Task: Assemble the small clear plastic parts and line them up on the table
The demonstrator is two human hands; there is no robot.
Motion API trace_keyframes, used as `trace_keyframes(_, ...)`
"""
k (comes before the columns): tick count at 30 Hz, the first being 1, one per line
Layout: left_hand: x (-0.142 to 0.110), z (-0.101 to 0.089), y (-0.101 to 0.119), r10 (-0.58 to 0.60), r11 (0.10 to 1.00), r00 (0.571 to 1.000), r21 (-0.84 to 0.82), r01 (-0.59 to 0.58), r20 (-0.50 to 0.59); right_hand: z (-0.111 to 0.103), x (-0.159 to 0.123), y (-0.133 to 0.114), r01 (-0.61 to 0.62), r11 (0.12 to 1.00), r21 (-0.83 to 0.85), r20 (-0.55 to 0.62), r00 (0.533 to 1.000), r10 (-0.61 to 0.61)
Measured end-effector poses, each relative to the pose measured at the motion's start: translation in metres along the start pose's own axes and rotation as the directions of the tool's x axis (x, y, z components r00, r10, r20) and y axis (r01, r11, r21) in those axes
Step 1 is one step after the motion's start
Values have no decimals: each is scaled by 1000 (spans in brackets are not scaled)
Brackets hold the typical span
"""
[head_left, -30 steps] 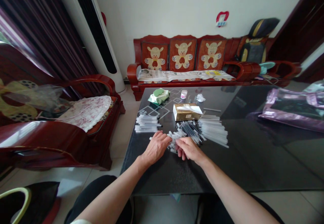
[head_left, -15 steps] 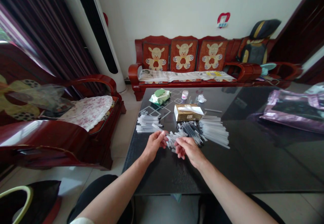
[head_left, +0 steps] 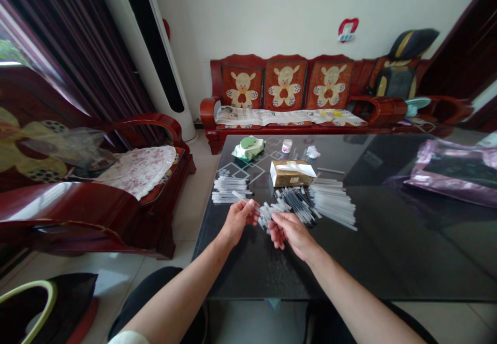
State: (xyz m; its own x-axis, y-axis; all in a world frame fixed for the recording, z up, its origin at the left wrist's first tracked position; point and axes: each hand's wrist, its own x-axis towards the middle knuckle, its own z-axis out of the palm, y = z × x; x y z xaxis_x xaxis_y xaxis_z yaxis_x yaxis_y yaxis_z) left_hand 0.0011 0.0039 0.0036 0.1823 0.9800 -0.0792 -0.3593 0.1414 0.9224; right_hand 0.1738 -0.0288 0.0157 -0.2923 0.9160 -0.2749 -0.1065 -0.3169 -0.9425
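Note:
My left hand [head_left: 236, 223] pinches a translucent white pen barrel [head_left: 238, 196], which points away to the upper left. Close beside it, my right hand [head_left: 292, 232] has its thumb and forefinger pressed together; what lies between them is too small to make out. Just beyond both hands is a loose heap of short clear pen caps [head_left: 267, 210]. Black pen refills [head_left: 295, 202] lie behind the right hand, and a fanned stack of pale empty barrels [head_left: 333, 202] is to their right. At the left, pens [head_left: 230, 191] with dark ends lie in a row.
On the dark glossy table [head_left: 373, 261] stand a tissue box [head_left: 292, 177], a green wipes pack [head_left: 248, 149], a small white cup [head_left: 287, 146] and crumpled tissue [head_left: 312, 152]. A purple plastic bag [head_left: 430, 183] lies right. A bin [head_left: 50, 302] stands lower left.
The view has shifted slightly, so the room sits a little further right. Both hands keep nearly the same pose, with the pen barrel still in the left.

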Motion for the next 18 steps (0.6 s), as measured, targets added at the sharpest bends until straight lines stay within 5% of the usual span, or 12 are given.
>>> trace_keyframes(18, 1, -1, -1, -22, 1000, 1000, 6, 22, -17, -4, 2, 2, 64, 998, -19, -31, 997, -65)
